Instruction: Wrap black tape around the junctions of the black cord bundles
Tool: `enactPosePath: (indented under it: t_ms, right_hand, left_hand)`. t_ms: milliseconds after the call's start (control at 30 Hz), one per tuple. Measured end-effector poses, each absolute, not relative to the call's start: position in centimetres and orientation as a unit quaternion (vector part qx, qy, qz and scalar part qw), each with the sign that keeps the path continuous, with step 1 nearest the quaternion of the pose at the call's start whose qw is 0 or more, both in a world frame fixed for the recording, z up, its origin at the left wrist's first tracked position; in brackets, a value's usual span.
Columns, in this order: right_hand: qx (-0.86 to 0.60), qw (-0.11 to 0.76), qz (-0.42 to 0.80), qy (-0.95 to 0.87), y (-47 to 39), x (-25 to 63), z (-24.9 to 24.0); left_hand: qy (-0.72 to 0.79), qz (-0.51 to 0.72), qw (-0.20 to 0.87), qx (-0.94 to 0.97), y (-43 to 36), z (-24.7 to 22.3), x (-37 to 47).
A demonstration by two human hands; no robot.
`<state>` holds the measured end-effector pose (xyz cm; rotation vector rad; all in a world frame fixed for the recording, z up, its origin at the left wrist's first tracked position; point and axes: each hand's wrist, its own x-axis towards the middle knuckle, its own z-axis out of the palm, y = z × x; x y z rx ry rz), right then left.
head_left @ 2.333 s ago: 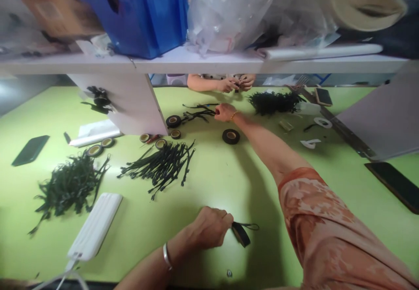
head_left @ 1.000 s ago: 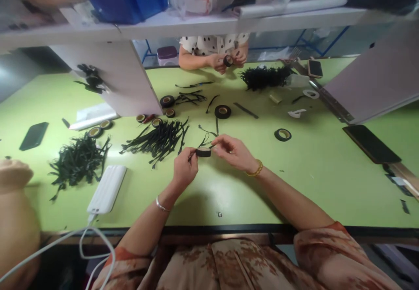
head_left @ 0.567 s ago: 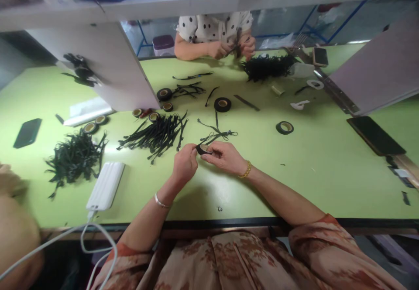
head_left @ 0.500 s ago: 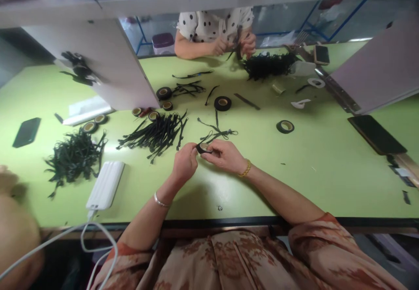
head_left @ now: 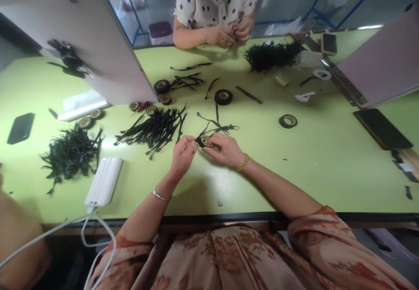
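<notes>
My right hand [head_left: 227, 151] is closed round a small roll of black tape [head_left: 205, 141], its hollow core facing up. Touching the left side of that roll, my left hand [head_left: 183, 154] pinches a thin black cable between thumb and fingertips. The part inside my fingers is mostly hidden. Just beyond both hands lie a few black cables [head_left: 225, 128] with looped ends. To the left is a heap of black cables [head_left: 157, 128], roughly side by side. Another black tape roll [head_left: 223, 97] lies flat farther back, and one more tape roll [head_left: 288, 121] is to the right.
A white power bank [head_left: 104, 182] with a white cord lies left, near a tangled black heap [head_left: 73, 155]. A phone [head_left: 382, 128] rests at right. Across the table a co-worker's hands [head_left: 233, 33] work beside another black pile [head_left: 273, 55]. An upright panel [head_left: 121, 59] stands at left.
My view has tipped slightly downward. My left fingers have shifted a little at the roll's edge, and the roll is turned slightly in my right hand. The co-worker's hands have come closer together.
</notes>
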<state>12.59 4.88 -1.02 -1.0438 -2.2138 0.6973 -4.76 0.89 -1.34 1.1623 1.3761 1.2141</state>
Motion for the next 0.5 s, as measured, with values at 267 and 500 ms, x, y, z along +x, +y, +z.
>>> enactPosePath:
  t_ms: [267, 500]
  right_hand:
    - [-0.393, 0.260, 0.422, -0.775, 5.7, 13.0, -1.1]
    - [-0.384, 0.292, 0.776, -0.406, 7.2, 13.2, -1.5]
  left_hand:
    - [0.562, 0.462, 0.447, 0.520, 0.9, -1.4, -4.8]
    - [0.523, 0.394, 0.323, 0.684, 0.5, -1.7, -5.0]
